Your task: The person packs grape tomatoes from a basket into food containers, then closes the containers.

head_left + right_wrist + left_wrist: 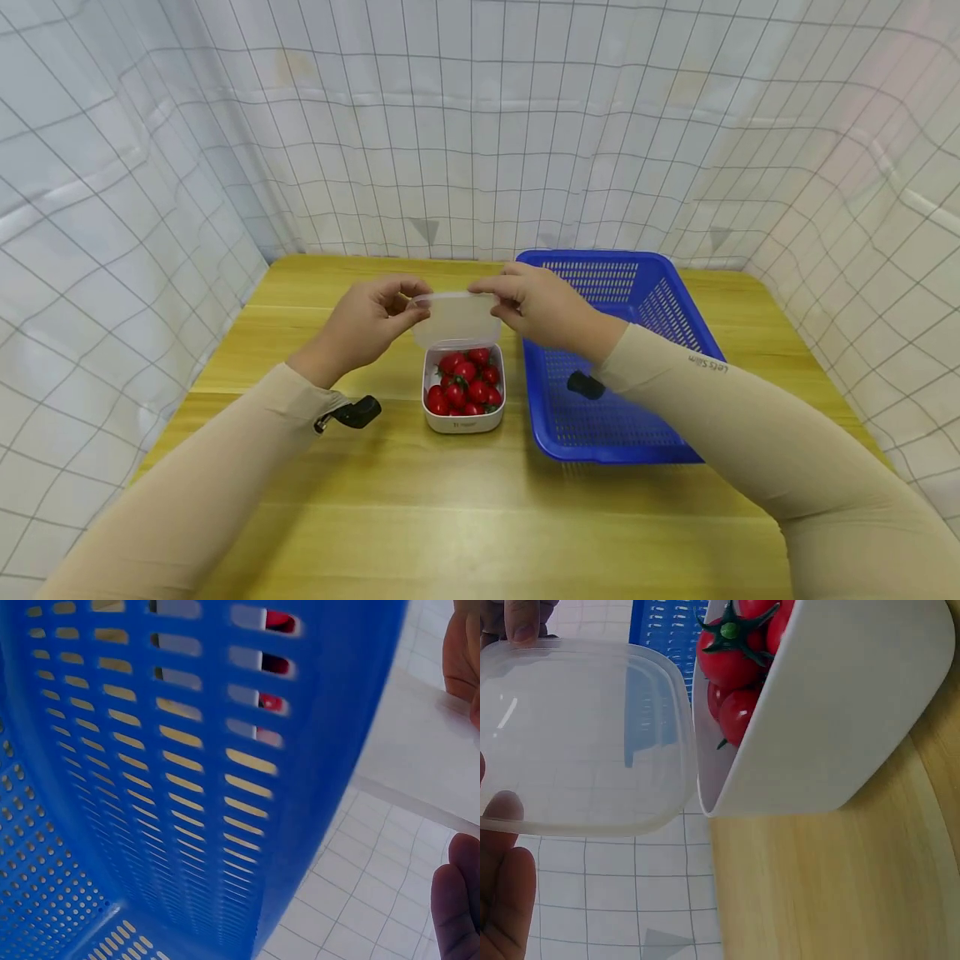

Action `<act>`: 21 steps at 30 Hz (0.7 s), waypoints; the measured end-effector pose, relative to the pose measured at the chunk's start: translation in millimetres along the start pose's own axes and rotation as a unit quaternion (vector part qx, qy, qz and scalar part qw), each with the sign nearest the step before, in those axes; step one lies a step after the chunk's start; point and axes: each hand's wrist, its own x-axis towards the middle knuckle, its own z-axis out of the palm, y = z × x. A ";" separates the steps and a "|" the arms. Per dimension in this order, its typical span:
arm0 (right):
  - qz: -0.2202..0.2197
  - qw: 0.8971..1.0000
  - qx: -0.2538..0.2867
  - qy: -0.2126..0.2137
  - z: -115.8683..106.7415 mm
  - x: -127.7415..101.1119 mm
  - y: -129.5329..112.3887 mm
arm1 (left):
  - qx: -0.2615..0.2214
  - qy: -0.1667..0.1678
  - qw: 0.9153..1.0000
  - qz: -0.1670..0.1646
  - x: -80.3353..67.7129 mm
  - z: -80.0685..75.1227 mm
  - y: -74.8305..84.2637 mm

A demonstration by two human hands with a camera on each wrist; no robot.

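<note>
Lid [456, 318], translucent plastic, held up in the air by both hands, just above the far end of white box [463, 390] w/ cherry tomatoes [465, 381] inside. Box sits on wooden table [450, 517], mid-table, uncovered. Left hand [367, 325] pinches lid's left edge w/ thumb + fingers curled on it; right hand [536, 307] pinches the right edge same way. Blue basket [678, 329] just right of box, right forearm passing over it. Head view gives the whole layout: both hands, lid above box, basket beside it, grid-pattern cloth [480, 125] around the table. Left wrist view adds detail head view lacks: lid [581, 739] seen flat-on, rounded-square w/ raised rim, fingertips [510, 806] on its near edge and another at top corner; box wall [832, 712] close up, tomatoes [731, 660] w/ green stems visible, lid edge near box rim but can't tell if touching. Right wrist view mostly filled by basket's slotted side wall [172, 772]; red of tomatoes shows through the slots; only a strip of lid [420, 761] and bits of fingers [457, 900] at right edge, so grip isn't readable from there.
</note>
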 end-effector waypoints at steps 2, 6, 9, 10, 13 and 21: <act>-0.007 1.000 0.001 -0.004 1.3 -2.2 -0.6 | 0.008 0.001 1.000 0.009 -1.7 1.6 -0.9; -0.017 1.000 -0.010 -0.011 3.3 -6.0 -2.0 | 0.006 0.004 1.000 0.019 -4.9 3.9 -2.5; -0.028 0.999 -0.022 -0.016 4.6 -8.4 -2.9 | 0.003 0.003 1.000 0.023 -7.9 5.4 -3.4; -0.031 0.999 -0.026 -0.017 5.1 -9.2 -2.9 | 0.002 0.001 1.000 0.024 -8.8 5.9 -3.5; -0.045 0.998 -0.036 -0.013 6.1 -11.7 -3.4 | 0.006 -0.002 1.000 0.028 -11.7 7.2 -3.2; -0.066 0.996 -0.057 -0.017 4.3 -19.1 -10.2 | 0.024 0.002 0.998 0.058 -16.5 10.6 -4.8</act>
